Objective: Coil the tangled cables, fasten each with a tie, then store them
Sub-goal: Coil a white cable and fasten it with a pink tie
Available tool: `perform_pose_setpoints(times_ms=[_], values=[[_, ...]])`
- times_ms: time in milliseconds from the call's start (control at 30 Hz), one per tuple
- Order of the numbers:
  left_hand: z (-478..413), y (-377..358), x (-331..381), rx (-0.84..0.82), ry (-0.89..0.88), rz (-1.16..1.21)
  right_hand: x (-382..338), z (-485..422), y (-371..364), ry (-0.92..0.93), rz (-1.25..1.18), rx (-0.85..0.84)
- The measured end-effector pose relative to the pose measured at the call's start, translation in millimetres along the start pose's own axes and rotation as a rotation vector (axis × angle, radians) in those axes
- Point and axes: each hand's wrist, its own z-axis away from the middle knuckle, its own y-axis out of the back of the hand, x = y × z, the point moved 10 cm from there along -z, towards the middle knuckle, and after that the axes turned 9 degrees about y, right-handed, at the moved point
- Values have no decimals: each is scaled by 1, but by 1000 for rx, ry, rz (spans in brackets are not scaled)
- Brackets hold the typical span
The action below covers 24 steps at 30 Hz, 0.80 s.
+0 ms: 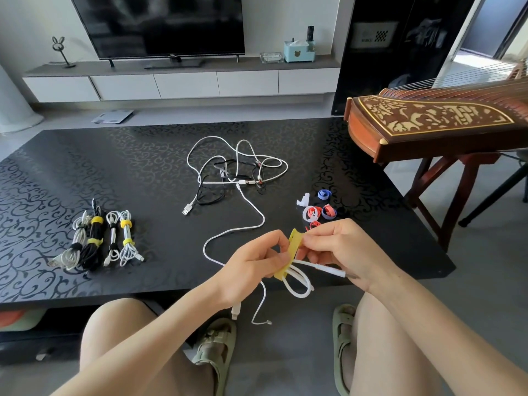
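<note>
Right between the two sets of fingertips, a yellow tie (294,244) is held upright, just above the near edge of the table (114,155). Its upper end is pinched by the thumb and forefinger of the right hand (340,250), the other fingers being loosely curled behind. Its lower end is pressed against a small coil of white cable (300,284) by the left hand (254,267), whose fingers are curled round the coil. The loops of the coil are seen hanging just below both hands, and one plug end is pointed out beneath the right palm. From the left fingers a free length of the same cable is run away across the table, while another end is left dangling below the hand, over the floor.

Just beyond the right fingertips, loose ties (320,210) in red, blue and white are lain in a small cluster. Farther out from both hands, a tangle of cables (237,172), white and black, is spread near the middle of the table. Well off to the left of the left hand, four tied bundles (97,238) are laid side by side, fastened with yellow and black ties.

Far past the right hand, a carved wooden zither (428,121) is stood on its stand beside the table. A television (160,24) is seen against the far wall. Green sandals (217,347) are worn on the feet below the hands.
</note>
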Motion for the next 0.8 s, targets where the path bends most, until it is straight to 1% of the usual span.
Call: perform_pose_setpoints(times_ms=[167, 267, 400, 467, 567, 667, 733, 800], values=[[-3, 2, -6, 22, 54, 46, 0, -1, 9, 32, 96, 100], [-5, 2, -9, 25, 81, 56, 1, -2, 10, 50, 138, 115], [-8, 2, -14, 38, 115, 60, -7, -2, 13, 160, 331, 137], [-9, 2, -16, 37, 130, 61, -10, -1, 12, 195, 375, 129], [-12, 1, -18, 39, 148, 77, -4, -2, 9, 148, 228, 93], [-13, 1, -19, 42, 152, 79, 8, -4, 13, 32, 54, 132], [-12, 0, -19, 36, 150, 83, 13, -6, 11, -20, 19, 101], [-11, 1, -19, 34, 149, 66, 14, -8, 6, -29, 37, 45]])
